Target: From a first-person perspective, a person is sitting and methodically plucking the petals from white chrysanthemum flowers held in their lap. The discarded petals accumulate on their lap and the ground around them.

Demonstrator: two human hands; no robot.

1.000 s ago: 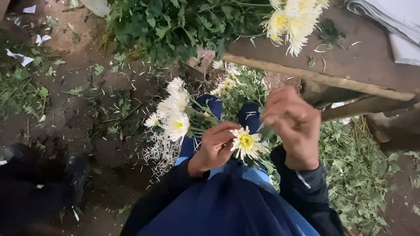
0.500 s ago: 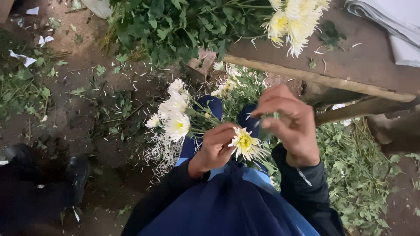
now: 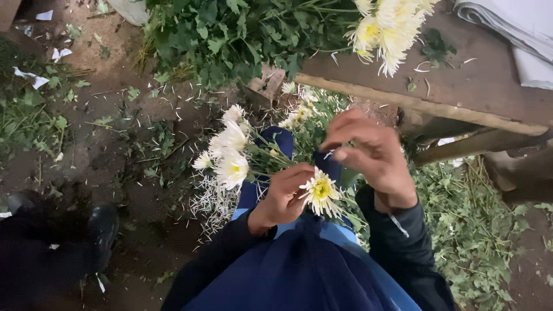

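Observation:
My left hand (image 3: 283, 197) grips the stems of a bunch of white chrysanthemums with yellow centres. One open bloom (image 3: 320, 192) sits just right of its thumb, and several more blooms (image 3: 229, 151) fan out to the left. My right hand (image 3: 368, 154) hovers over the open bloom with fingertips pinched together on something small and pale, too small to make out. Both arms wear dark blue sleeves over my blue lap (image 3: 299, 270).
A wooden bench (image 3: 461, 86) runs at upper right with a leafy bundle of chrysanthemums (image 3: 387, 30) lying on it and folded paper (image 3: 518, 29) at its far end. Cut leaves (image 3: 466, 224) and petals litter the dirt floor. A dark shoe (image 3: 98, 230) stands at lower left.
My right hand has shifted slightly left and down toward the open bloom, fingers staying pinched. My left hand holds the bunch steady.

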